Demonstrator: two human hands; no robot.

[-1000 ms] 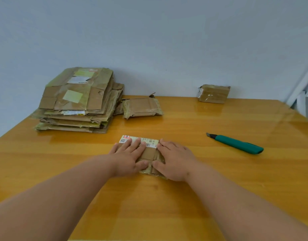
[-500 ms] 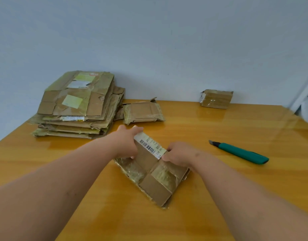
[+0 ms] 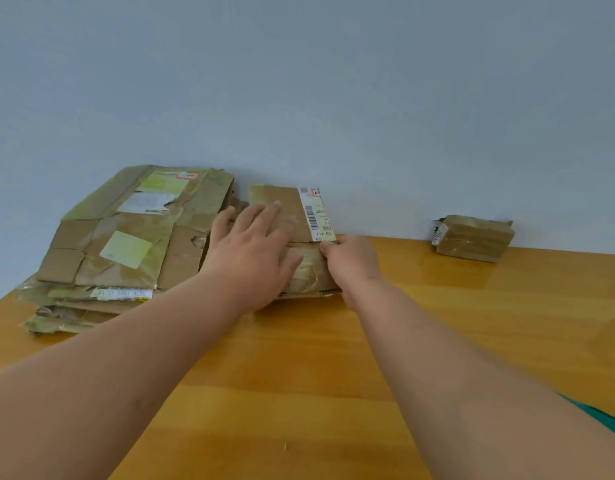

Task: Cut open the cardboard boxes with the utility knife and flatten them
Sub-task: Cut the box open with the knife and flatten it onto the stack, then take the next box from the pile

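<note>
My left hand (image 3: 254, 251) lies flat, fingers spread, on the flattened box (image 3: 288, 216) at 12 o'clock on the table (image 3: 299, 375). My right hand (image 3: 351, 263) pinches its right edge by the barcode label (image 3: 316, 214). Flattened stack (image 3: 126, 244) at 10 o'clock, unopened box (image 3: 474, 239) at 2, utility knife (image 3: 607, 419) at 4.

Right forearm hides most of the knife (image 3: 607, 419).

The barcode label (image 3: 315, 214) on the flattened box (image 3: 282, 206) reads "411"; other print is illegible.
</note>
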